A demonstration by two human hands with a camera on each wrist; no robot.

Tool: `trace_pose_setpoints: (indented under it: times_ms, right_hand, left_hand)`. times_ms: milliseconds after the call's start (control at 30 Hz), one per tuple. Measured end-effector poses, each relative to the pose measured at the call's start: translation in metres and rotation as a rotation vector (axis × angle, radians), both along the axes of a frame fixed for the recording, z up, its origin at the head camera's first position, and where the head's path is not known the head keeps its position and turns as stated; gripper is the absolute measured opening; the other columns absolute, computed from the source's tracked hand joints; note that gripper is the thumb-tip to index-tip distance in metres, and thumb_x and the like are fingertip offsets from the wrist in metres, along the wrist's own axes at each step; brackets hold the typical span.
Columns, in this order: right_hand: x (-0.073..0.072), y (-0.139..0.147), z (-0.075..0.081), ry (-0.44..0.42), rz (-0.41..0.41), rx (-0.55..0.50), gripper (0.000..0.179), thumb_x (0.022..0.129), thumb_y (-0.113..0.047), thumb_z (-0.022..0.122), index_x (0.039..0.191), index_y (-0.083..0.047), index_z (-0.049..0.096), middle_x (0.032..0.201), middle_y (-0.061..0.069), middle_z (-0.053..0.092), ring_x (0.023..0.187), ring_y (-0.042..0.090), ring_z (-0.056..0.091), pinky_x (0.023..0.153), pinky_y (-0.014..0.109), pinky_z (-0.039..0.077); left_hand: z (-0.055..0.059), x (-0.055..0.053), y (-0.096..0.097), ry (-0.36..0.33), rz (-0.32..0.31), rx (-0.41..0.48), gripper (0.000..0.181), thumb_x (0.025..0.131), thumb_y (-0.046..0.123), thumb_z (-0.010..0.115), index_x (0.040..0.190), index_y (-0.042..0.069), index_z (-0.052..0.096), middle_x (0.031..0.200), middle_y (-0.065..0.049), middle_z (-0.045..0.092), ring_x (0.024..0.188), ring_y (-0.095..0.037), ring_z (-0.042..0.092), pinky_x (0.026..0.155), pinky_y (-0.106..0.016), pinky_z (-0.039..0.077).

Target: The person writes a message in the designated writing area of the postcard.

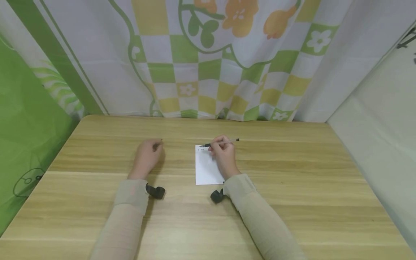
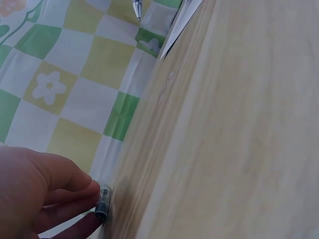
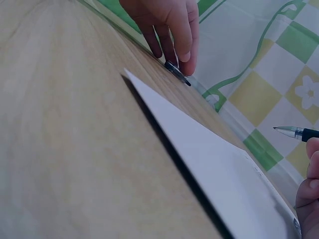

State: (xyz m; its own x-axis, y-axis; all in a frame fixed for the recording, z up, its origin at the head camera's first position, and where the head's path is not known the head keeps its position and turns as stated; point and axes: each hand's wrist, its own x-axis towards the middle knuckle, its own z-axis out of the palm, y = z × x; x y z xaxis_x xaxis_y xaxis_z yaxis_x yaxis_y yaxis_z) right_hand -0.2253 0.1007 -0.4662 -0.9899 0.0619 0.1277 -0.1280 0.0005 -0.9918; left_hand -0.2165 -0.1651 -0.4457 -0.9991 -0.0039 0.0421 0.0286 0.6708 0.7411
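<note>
My right hand point(image 1: 224, 155) grips a clear-barrelled pen point(image 1: 230, 141) with a dark grip section. The pen's metal tip points left, over the top of a white paper pad point(image 1: 205, 169), where a few small dark marks show. In the right wrist view the pen tip point(image 3: 286, 130) appears raised off the sheet. To the left of the pad, my left hand point(image 1: 147, 155) is low over the tabletop. Its thumb and fingers pinch a small clear and black pen cap point(image 2: 102, 203), also seen in the right wrist view.
Both hands are over a wood-grain table point(image 1: 182, 224). A checked floral curtain point(image 1: 208, 72) hangs along its far edge. Green cloth point(image 1: 32, 108) borders the left side, and a pale wall point(image 1: 383, 108) the right. Black wrist cameras point(image 1: 157, 193) are strapped over the sleeves.
</note>
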Motion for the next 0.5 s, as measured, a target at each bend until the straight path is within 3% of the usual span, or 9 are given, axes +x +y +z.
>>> trace_pose_setpoints:
  times_ms: [500]
  right_hand:
    - [-0.0011,-0.0007,-0.0030,0.008,0.002,-0.005,0.010,0.095,-0.008,0.056,0.096,0.001,0.059,0.090,0.009,0.060,0.071,0.018,0.060,0.062,0.021,0.051]
  left_hand:
    - [0.0006,0.0026,0.0005,0.011,0.011,-0.006,0.025,0.099,0.001,0.057,0.121,-0.003,0.068,0.128,-0.023,0.066,0.117,-0.039,0.062,0.103,-0.052,0.049]
